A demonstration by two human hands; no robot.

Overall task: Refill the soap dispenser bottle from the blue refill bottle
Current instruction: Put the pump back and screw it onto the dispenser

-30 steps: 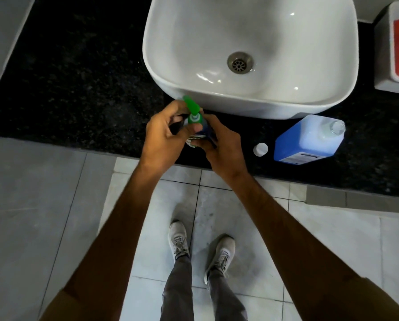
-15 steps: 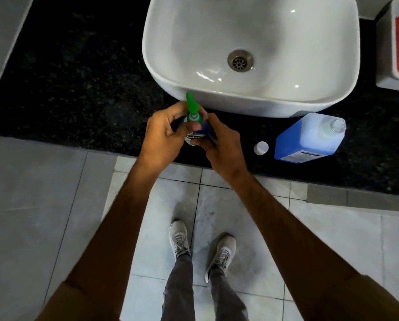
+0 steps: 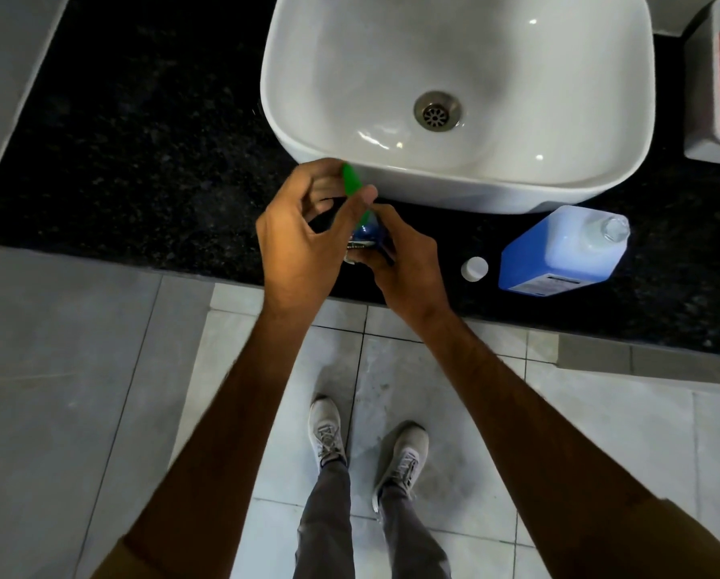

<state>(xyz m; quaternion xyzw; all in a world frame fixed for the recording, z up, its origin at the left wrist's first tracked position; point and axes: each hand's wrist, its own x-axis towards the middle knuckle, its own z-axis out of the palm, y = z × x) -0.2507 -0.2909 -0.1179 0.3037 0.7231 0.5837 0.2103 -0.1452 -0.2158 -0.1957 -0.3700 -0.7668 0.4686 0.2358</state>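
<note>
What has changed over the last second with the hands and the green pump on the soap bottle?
The left hand has shifted its fingers up around the green pump, which now points further left, as if being turned. The right hand keeps its hold on the soap dispenser bottle. The blue refill bottle, its white cap on the black counter and the sink are unchanged.

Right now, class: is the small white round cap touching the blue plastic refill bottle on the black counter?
Apart. The head view shows a dark strip of counter between the white cap and the blue refill bottle.
</note>
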